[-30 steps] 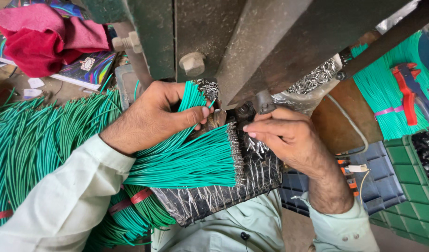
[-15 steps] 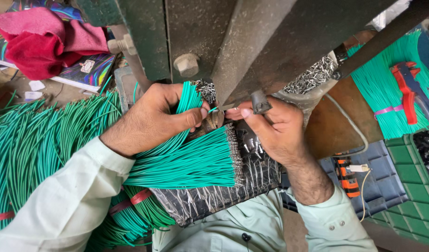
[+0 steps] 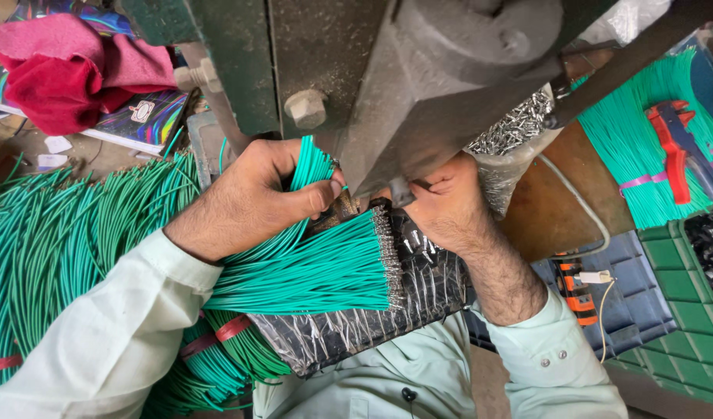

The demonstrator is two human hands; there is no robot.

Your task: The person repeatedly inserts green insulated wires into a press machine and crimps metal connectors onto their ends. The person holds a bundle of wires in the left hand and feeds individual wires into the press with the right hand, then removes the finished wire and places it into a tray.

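The left hand (image 3: 251, 198) is seen at the middle of the view, with its forearm in a pale sleeve (image 3: 100, 334) coming up from the lower left corner. The hand is curled closed around a bundle of green wires (image 3: 313, 268); the thumb is laid across the top of the bundle and the other fingers are wrapped under it, so the wires are gripped firmly. The bundle is fanned out to the right of the hand, and its metal-tipped ends are lined up over a black pad wrapped in shiny plastic (image 3: 356, 326), which lies just below the dark machine body (image 3: 418, 85). A few wires are bent upward between the thumb and the index finger, close to the machine. The right hand (image 3: 445, 206) is raised from the lower right, with the wrist bent and the back of the hand turned to the camera. Its fingers are pushed under the machine, so they are mostly hidden, and it cannot be told whether anything is pinched in them. The two hands are held near each other, but a small gap is kept between them. A large heap of green wires (image 3: 53, 248) is spread at the left, and a red cloth (image 3: 69, 70) is lying at the upper left.
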